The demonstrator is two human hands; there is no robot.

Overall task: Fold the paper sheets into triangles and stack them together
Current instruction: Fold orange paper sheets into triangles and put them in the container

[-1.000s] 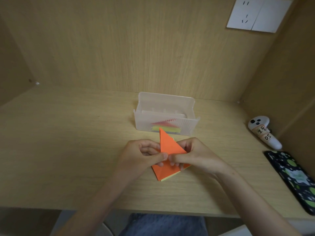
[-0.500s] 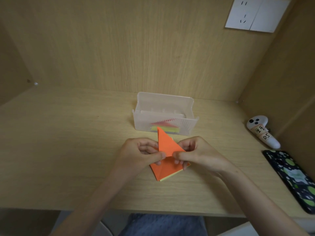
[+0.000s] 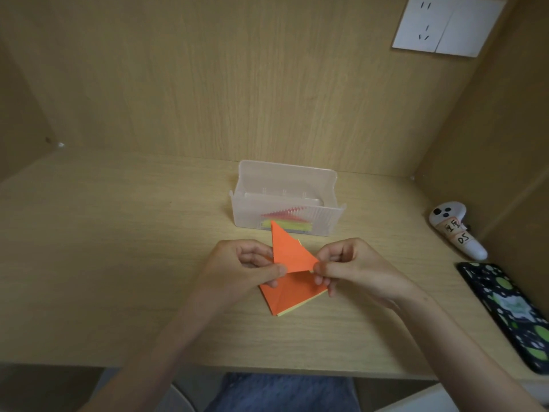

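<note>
An orange paper triangle (image 3: 289, 251) stands upright between my hands, point up. My left hand (image 3: 237, 267) pinches its lower left corner and my right hand (image 3: 353, 267) pinches its lower right corner. Below them a stack of paper sheets (image 3: 289, 295), orange on top with a yellow edge showing, lies on the wooden desk (image 3: 118, 263). Behind it stands a clear plastic box (image 3: 286, 185) with pink and yellow folded papers (image 3: 286, 222) inside.
A white controller (image 3: 456, 230) with a handwritten label lies at the right by the side wall. A dark phone (image 3: 511, 316) with green spots lies near the right front edge. A white wall socket (image 3: 448, 25) sits high on the back panel.
My hands have slid apart along the triangle's lower edge, from pinching near its middle to pinching its two corners. The stack below shows more.
</note>
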